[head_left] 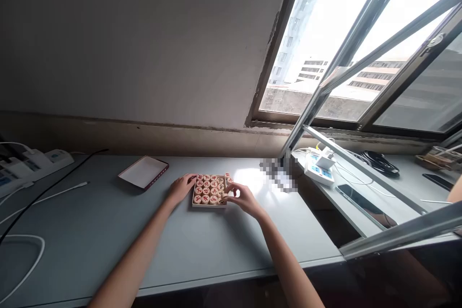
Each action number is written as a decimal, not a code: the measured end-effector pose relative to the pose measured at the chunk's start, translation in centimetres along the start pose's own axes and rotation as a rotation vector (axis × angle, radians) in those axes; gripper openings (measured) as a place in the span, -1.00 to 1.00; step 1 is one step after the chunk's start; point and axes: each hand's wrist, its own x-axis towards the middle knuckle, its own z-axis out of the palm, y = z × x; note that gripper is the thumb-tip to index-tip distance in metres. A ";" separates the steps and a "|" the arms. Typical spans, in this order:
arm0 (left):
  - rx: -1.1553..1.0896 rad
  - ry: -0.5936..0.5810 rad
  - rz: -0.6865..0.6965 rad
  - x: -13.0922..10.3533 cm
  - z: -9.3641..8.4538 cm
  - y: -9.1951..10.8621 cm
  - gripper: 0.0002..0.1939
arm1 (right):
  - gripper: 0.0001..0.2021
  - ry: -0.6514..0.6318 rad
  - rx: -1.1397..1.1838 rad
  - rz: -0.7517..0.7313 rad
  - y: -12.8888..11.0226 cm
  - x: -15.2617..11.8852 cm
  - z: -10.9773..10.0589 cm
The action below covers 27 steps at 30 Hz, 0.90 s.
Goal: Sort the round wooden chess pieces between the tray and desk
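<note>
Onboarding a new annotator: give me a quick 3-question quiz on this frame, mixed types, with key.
1. True or false: the left hand rests against the left edge of the box of round game pieces.
2. Which lies left of the box on the table? A) a phone B) the upturned lid C) a mug
3. Fill in: the right hand has its fingertips at the box's ___ edge.

Key: 1 true; 2 B; 3 right. Whether the right hand pinches a piece cannot be told.
</note>
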 end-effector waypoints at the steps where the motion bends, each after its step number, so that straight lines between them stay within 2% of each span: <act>1: -0.024 -0.005 0.001 0.0 -0.1 0.0 -0.60 | -0.77 0.008 0.083 0.033 0.5 -0.1 -0.3; 4: -0.077 -0.005 0.005 0.0 -0.2 -0.1 -0.60 | -0.73 0.040 0.135 0.177 2.0 -0.8 -1.2; 6: -0.080 -0.004 -0.009 0.0 -0.3 0.0 -0.61 | -0.73 0.085 -0.023 0.281 2.9 -1.1 -1.3; 8: -0.068 -0.011 -0.041 0.0 -0.4 0.2 -0.63 | -0.72 0.186 -0.238 0.336 3.3 -1.1 -1.1; 11: -0.051 -0.027 -0.089 0.1 -0.5 0.6 -0.62 | -0.70 0.291 -0.390 0.268 3.2 -0.3 -0.7; 16: 0.007 -0.016 -0.103 0.2 -0.9 1.0 -0.64 | -0.63 0.182 -0.520 0.052 2.8 2.3 0.3; 21: 0.059 0.021 -0.132 0.3 -1.3 0.5 -0.64 | -0.52 0.002 -0.659 0.024 3.6 4.4 2.6; 24: 0.035 0.031 -0.114 0.3 -1.2 0.1 -0.64 | -0.55 0.005 -0.658 0.007 4.5 5.0 3.2; 27: 0.013 0.046 -0.089 0.3 -1.1 -0.1 -0.64 | -0.54 0.061 -0.640 0.012 5.8 5.3 2.5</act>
